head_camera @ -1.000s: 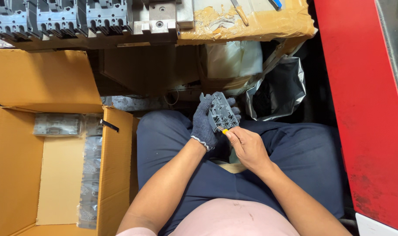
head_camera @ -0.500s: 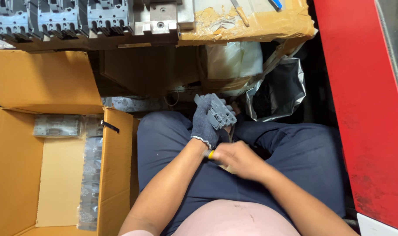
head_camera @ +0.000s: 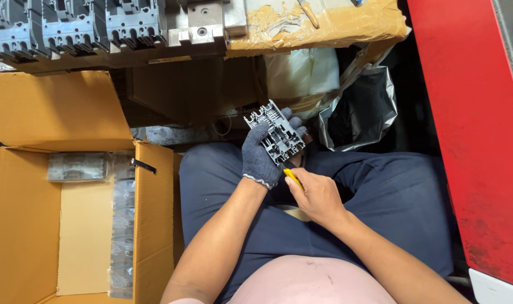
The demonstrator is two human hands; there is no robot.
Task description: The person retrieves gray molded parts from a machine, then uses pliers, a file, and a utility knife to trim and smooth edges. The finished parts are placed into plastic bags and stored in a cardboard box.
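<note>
Head view: gloved left hand (head_camera: 260, 156) grips grey moulded plastic part (head_camera: 276, 133), held up over lap, tilted. Bare right hand (head_camera: 317, 195), half a second ago down at left wrist, now back up, fingers pinching yellow-handled tool (head_camera: 293, 178), tip at part's lower edge; trimming resumes, likely. Open cardboard box (head_camera: 20, 225) at left, bagged parts (head_camera: 79, 166) inside

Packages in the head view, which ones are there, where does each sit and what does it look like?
Cardboard box: left of the lap, open, brown.
Wrapped packs: inside that box, clear film, grey.
Foil bag: right of the gloved left hand, silver, crumpled, open.
Taped carton: top, brown.
</note>
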